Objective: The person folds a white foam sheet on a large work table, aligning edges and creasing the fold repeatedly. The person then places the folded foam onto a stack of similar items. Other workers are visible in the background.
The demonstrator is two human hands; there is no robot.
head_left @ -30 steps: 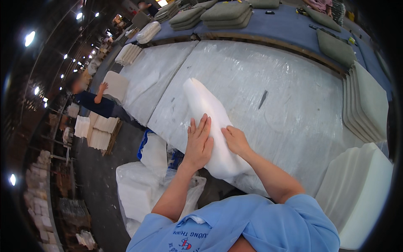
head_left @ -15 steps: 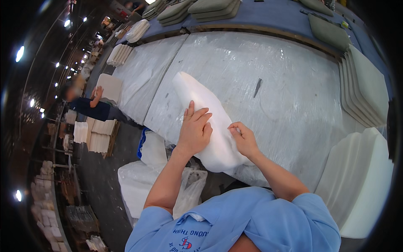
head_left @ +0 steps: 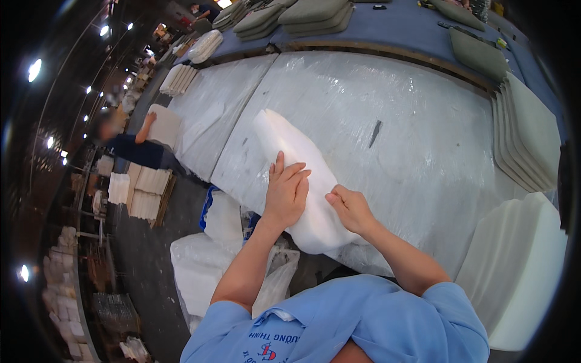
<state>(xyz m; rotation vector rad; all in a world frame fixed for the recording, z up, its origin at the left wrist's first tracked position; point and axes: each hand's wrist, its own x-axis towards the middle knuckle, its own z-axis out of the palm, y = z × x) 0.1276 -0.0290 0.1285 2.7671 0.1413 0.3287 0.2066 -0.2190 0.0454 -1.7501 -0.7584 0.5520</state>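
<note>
A soft white cushion pad (head_left: 308,166) lies at a slant on the plastic-covered table, its near end at the table's edge. My left hand (head_left: 286,190) rests on its left side, fingers stretched out and pressing lightly on the surface. At its right edge my right hand (head_left: 351,209) is closed, thumb against curled fingers, pinching the white outer layer. Whatever lies within that pinch is mostly hidden by the fingers.
Stacked pale foam pads (head_left: 514,260) stand at right, with grey-green cushions (head_left: 526,133) behind them. More cushions (head_left: 315,18) sit on a blue table at the back. Bagged white material (head_left: 203,260) lies at lower left. A co-worker (head_left: 136,151) handles a pad at far left.
My right hand's fingers have curled in tighter at the pad's edge. My left hand stays on the pad. The co-worker's arm has shifted, and the whole view has moved slightly.
</note>
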